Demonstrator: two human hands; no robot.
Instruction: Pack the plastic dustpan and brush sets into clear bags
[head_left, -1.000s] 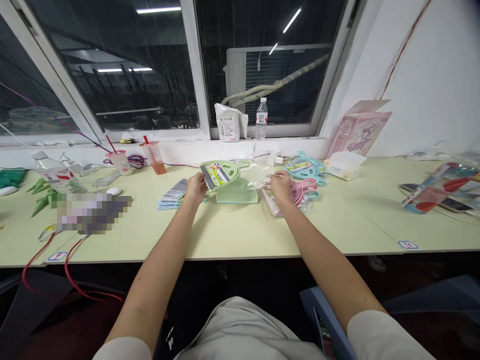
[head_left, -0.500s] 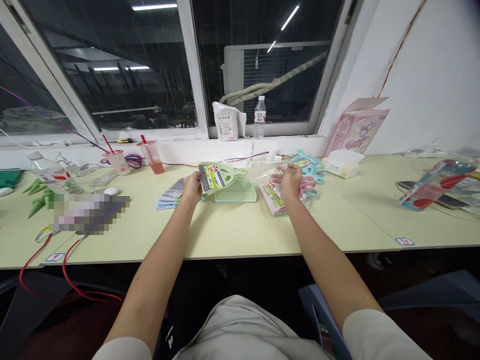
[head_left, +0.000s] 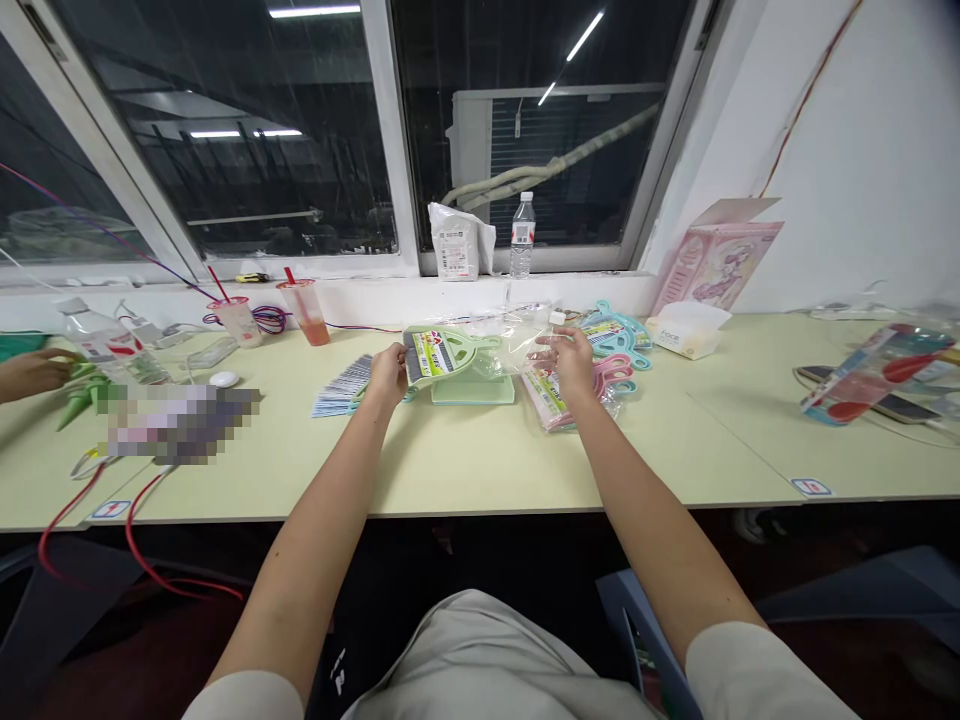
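- The left hand [head_left: 388, 375] pinches the 9 o'clock end of a green brush [head_left: 463, 347], thumb and fingers closed on its edge by the dark bristles.
- This brush is held over the worktop [head_left: 480, 470], near the middle of the view; its yellow-green label [head_left: 430, 354] faces up and its looped handle points towards 3 o'clock.
- Just beneath the brush, towards 5 o'clock, a pale green dustpan [head_left: 472, 391] rests with its straight edge nearest the wearer.
- The right hand [head_left: 571, 360], at 3 o'clock from the brush, pinches a clear bag [head_left: 519, 340], its fingers bent and some of them parted.
- The bag stretches from those fingers to the looped handle; whether the handle is inside it, I cannot tell.
- Under and beside the right hand lies a pink set [head_left: 546, 397] in clear wrapping, handles towards 3 o'clock.
- At 1 o'clock from the right hand lie light-blue sets [head_left: 624, 332].
- Just beside the left hand, at 8 o'clock, thin striped pieces [head_left: 339, 388] lie fanned out.
- Farther off at 10 o'clock from the left hand stands a cup of orange drink [head_left: 306, 313] with a red straw.
- At the far 9 o'clock edge, another person's hand [head_left: 37, 374] is at some green pieces [head_left: 82, 395].
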